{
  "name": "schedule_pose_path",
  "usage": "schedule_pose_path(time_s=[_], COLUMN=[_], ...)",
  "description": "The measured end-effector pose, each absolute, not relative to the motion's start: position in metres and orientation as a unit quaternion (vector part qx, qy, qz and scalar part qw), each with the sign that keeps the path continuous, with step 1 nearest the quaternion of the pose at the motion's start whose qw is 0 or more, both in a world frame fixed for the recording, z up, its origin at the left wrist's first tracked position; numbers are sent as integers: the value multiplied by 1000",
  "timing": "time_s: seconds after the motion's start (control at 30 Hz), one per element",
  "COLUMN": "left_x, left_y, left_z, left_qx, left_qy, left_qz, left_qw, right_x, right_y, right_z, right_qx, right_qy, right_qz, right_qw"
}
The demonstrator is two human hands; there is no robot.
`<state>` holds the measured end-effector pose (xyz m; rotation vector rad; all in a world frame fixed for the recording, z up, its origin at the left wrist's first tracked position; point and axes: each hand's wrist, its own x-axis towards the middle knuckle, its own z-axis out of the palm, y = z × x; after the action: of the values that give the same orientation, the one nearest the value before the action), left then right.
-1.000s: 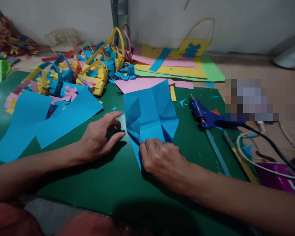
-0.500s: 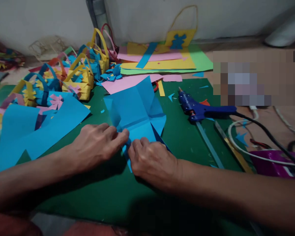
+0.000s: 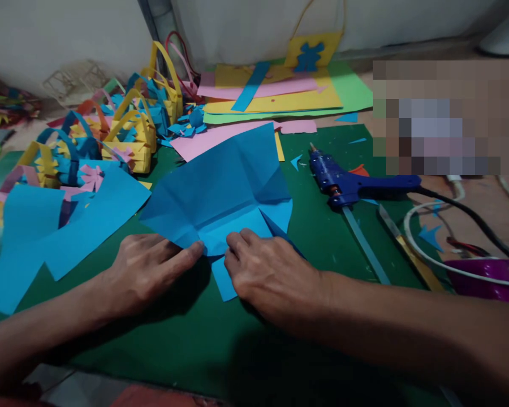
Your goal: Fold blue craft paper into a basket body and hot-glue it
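The creased blue paper sheet (image 3: 224, 192) lies on the green cutting mat (image 3: 186, 333), right in front of us, its far corner lapping over a pink sheet (image 3: 203, 141). Our left hand (image 3: 146, 271) lies flat, fingers together, fingertips pinning the sheet's near-left edge to the mat. Our right hand (image 3: 271, 274) presses down on the near-middle flap, fingers curled over the fold; neither hand pinches or lifts anything, both simply hold the paper flat.

To fold well here, we judge it best to line the flap's edge along the existing crease before pressing, keep the left fingertips firm so the sheet cannot slide, and run the right fingers outward along the fold.

Just left lies a larger loose blue sheet (image 3: 68, 226), and beyond it a cluster of woven paper baskets (image 3: 127, 135). To the right rests a blue glue gun (image 3: 348, 183) with its black cord, apart from the sheet.
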<state>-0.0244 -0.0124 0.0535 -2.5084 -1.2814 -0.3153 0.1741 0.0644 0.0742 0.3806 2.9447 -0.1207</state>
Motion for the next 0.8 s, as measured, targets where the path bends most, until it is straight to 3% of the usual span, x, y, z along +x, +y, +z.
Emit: schedule_pose_path(time_s=[0.37,0.8], left_x=[-24,-26], left_y=[-12,-12], left_z=[56,55], left_qx=[-882,-889], left_qy=[-430,-388], left_qz=[-127,-205], left_qw=[144,133], right_x=[176,158], right_y=[69,72], right_z=[65,74], right_qx=[83,149], right_qy=[996,984], right_qz=[-24,-12], right_qw=[40,92])
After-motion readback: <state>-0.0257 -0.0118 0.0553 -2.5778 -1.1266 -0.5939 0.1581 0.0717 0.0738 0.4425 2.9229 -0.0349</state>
